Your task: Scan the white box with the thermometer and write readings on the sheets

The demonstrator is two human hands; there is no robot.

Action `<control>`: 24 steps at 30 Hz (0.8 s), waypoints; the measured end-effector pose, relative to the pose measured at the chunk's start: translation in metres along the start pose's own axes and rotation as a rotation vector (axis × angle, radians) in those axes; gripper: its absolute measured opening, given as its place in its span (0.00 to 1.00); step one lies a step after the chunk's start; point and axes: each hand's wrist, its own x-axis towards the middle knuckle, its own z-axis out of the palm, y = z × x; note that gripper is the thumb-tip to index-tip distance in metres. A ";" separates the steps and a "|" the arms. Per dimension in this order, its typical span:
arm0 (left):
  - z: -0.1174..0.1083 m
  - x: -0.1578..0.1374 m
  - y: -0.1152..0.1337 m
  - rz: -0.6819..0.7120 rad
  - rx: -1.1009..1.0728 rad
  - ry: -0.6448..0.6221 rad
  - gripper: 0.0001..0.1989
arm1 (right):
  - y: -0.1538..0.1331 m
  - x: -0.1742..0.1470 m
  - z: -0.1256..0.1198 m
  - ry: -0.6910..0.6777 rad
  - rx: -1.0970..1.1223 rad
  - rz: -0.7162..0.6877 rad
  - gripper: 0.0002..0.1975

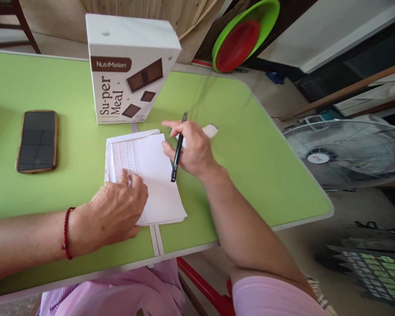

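Note:
My left hand [116,206] presses on a notepad [161,175], its fingers bent and close together; the fingertips are partly hidden. Rows of small handwriting fill the left part of the page, while the right part is blank. A ring and a red cord bracelet [66,232] are on this hand and wrist. My right hand [194,147] is closed around a black pen [178,149], held slanting over the notepad's right edge. Behind that hand lies a white rounded object [210,130], partly covered, whose kind I cannot make out.
A white NutriMotion box [131,33] stands upright beyond the notepad on the green table [250,175]. To the left lies a phone [37,140] with a dark screen. Beyond the table's right side are a fan [349,151] and green and red basins [238,44].

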 end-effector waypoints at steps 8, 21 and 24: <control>0.005 0.003 -0.002 0.095 -0.028 0.182 0.07 | -0.020 -0.006 0.010 -0.262 0.164 -0.061 0.06; -0.008 0.023 -0.027 -0.285 -0.115 -0.064 0.23 | -0.008 -0.008 0.011 -0.227 0.120 -0.121 0.01; 0.004 0.028 -0.039 -0.409 -0.074 -0.124 0.32 | -0.007 -0.009 0.014 -0.179 0.189 -0.080 0.03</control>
